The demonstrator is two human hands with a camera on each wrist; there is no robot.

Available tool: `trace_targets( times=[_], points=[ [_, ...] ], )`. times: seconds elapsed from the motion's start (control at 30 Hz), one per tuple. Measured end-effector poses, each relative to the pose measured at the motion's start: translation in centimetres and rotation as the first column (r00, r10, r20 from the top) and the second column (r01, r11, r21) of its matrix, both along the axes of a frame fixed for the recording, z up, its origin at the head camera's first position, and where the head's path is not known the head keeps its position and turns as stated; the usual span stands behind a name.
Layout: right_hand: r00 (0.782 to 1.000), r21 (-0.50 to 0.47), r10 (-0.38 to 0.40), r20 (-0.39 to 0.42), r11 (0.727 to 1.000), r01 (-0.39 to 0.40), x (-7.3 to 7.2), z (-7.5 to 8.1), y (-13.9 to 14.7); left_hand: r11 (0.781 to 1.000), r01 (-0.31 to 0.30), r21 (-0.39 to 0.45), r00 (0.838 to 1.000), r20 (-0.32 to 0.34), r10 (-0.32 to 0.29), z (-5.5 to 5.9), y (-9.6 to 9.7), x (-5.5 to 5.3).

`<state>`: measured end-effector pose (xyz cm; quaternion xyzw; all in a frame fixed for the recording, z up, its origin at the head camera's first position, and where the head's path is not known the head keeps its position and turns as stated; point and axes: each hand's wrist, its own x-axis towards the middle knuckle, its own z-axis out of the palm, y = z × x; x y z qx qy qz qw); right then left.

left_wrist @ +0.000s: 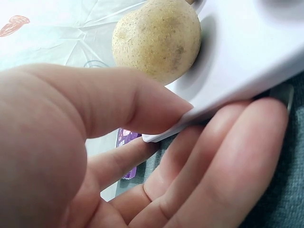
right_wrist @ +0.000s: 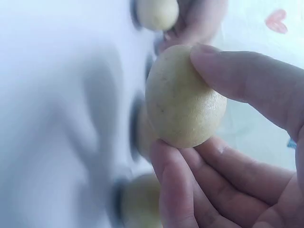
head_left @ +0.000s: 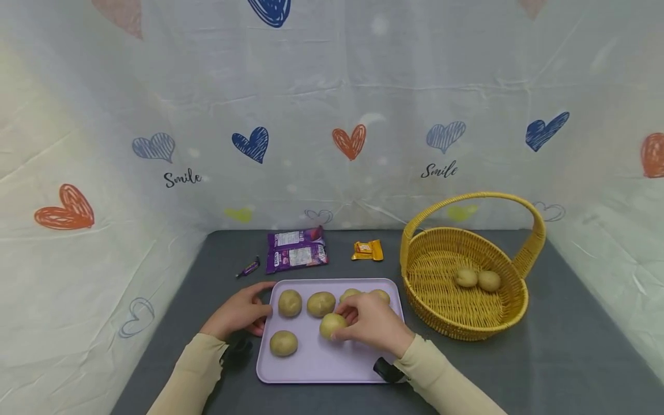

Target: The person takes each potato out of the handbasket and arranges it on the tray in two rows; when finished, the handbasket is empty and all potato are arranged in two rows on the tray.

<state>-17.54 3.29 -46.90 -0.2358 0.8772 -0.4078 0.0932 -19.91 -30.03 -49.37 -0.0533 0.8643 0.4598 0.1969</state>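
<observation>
My right hand [head_left: 376, 323] pinches a potato [right_wrist: 183, 104] between thumb and fingers, holding it over the middle of a lilac tray [head_left: 332, 369]. The shadow of the hand falls on the tray in the right wrist view. At the tray's left edge, my left hand [head_left: 242, 311] grips the rim, thumb on top and fingertips beneath. A row of potatoes lies along the far side of the tray, including one at the far left [head_left: 290, 303] and another beside it [head_left: 321, 304]. The right hand partly hides the others in that row. One more potato [head_left: 283, 343] sits at the near left.
Right of the tray stands a yellow wicker basket [head_left: 461, 334] with a tall arched handle and two potatoes [head_left: 489, 281] inside. Behind the tray lie purple snack packets [head_left: 297, 256], a small purple wrapped candy [head_left: 249, 267] and a yellow-orange packet [head_left: 367, 251]. A heart-printed curtain [head_left: 311, 104] encloses the grey table.
</observation>
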Motion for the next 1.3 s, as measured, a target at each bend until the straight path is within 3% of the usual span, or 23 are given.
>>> trace_targets(
  times=[0.43, 1.0, 1.3],
  points=[
    [1.0, -0.054, -0.01, 0.016, 0.999, 0.011, 0.8, -1.7, -2.1, 1.0, 0.008, -0.008, 1.0, 0.0, -0.008, 0.1, 0.2, 0.1],
    [0.999, -0.022, 0.012, 0.037, 1.0, -0.012, 1.0, -2.2, -2.9, 1.0, -0.022, -0.022, 1.0, 0.004, 0.022, 0.1, 0.2, 0.2],
    [0.999, -0.02, 0.011, 0.031, 1.0, -0.01, 1.0, -2.4, -3.0, 1.0, -0.006, -0.019, 1.0, -0.001, 0.006, 0.1, 0.2, 0.1]
  ],
)
